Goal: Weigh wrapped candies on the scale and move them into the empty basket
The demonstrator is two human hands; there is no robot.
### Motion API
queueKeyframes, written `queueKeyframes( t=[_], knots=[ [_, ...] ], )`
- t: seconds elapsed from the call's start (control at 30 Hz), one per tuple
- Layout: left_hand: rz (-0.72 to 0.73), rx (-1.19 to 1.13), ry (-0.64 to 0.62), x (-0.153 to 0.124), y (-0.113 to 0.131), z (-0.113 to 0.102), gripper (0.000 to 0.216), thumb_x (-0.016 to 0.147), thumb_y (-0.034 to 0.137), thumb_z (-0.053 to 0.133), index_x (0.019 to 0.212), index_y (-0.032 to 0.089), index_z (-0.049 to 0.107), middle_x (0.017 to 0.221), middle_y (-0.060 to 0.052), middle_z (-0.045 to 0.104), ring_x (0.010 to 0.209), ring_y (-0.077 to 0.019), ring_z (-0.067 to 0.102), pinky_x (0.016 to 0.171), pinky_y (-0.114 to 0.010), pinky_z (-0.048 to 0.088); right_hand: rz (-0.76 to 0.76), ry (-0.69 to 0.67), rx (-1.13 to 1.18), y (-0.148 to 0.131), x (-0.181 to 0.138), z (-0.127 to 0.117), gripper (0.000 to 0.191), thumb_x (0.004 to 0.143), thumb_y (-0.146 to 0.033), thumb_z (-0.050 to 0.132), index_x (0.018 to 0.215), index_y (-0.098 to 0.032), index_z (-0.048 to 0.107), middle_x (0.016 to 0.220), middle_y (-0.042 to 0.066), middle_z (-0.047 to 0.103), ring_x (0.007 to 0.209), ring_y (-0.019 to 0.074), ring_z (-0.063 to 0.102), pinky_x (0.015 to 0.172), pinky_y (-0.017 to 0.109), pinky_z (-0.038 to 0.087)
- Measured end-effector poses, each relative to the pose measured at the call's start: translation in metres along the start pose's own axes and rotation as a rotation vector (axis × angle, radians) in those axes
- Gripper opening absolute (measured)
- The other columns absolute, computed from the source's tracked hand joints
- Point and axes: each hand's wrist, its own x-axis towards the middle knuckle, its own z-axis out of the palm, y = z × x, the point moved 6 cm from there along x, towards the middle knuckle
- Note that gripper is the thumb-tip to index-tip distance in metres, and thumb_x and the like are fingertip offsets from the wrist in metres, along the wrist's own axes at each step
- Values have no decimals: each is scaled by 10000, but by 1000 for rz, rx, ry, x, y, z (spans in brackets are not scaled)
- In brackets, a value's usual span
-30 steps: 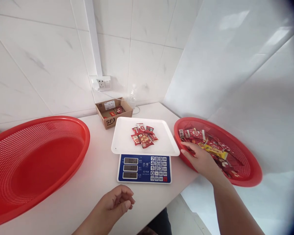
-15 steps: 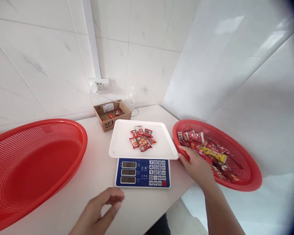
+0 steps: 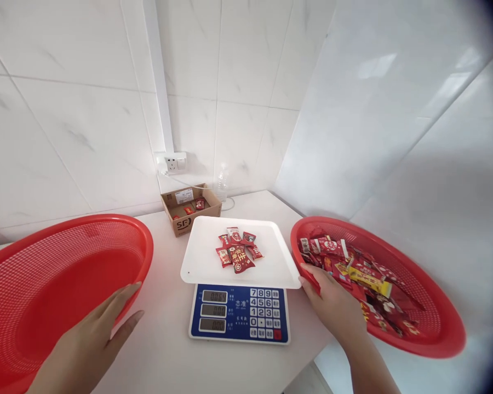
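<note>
My right hand [image 3: 337,301] grips the near-left rim of a red plastic basket [image 3: 447,350], fingers inside and thumb outside. That basket holds many wrapped snacks in red packets, with one yellow packet [image 3: 370,280] on top. My left hand [image 3: 90,334] is at the right rim of another red basket [image 3: 145,235], fingers stretched and thumb apart, holding nothing; whether it touches the rim I cannot tell. Between the hands, a white tray [image 3: 275,268] rests on a blue digital scale [image 3: 240,314]. Several small red snack packets [image 3: 240,257] lie in a cluster on the tray.
Behind the tray stands a cardboard box [image 3: 184,224] with a few red packets inside. Beside it is a clear plastic bottle [image 3: 222,183]. A cable runs from the wall socket [image 3: 173,163]. Tiled walls close off the back and right of the white table [image 3: 168,355].
My left hand has moved left, from in front of the scale to the left basket's rim, its fingers straightening. My right hand stays on its basket. The view has tilted up slightly.
</note>
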Motion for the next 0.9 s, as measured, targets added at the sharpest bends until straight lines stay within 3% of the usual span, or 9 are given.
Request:
queueKeyframes(
  t=[0.13,0.27,0.43,0.53,0.73,0.9],
  knots=[
    [57,35,-139,2,31,5,488,877,471,384,1338,310,412,1383,-58,482,1255,-308,444,923,-457,465,-8,-7,6,1,0,1,412,874,-438,331,1176,-284,565,1229,31,598,1037,245,600,671,343,525],
    [205,-47,-157,7,77,1,446,878,433,402,1296,296,471,1400,-37,461,1289,-269,402,1029,-441,372,-20,-3,14,1,0,1,415,871,-444,330,1175,-292,567,1231,26,597,1047,244,598,679,344,531],
    [374,-124,-337,29,142,1,395,876,421,408,1236,304,520,1390,-21,467,1251,-256,444,1003,-406,398,-30,-3,49,0,-1,-1,426,864,-449,339,1173,-273,573,1234,33,596,1049,238,598,723,352,534],
    [489,-45,-365,54,173,6,400,881,358,403,1247,223,491,1334,-71,511,1202,-243,478,976,-390,408,-17,-39,62,0,0,-1,435,861,-457,337,1192,-277,554,1257,26,580,1081,240,583,744,361,530],
    [536,40,-329,98,197,33,352,783,334,534,1078,145,572,1115,-151,610,1099,-330,492,876,-452,429,-31,-82,112,2,1,2,457,847,-472,349,1207,-268,543,1288,28,556,1136,244,547,812,378,510],
    [531,31,-309,103,199,45,307,745,225,521,1050,209,557,1049,-93,607,999,-283,557,796,-377,459,-38,-69,121,2,1,1,451,842,-466,351,1197,-273,552,1284,28,559,1137,247,546,822,386,504]
  ],
)
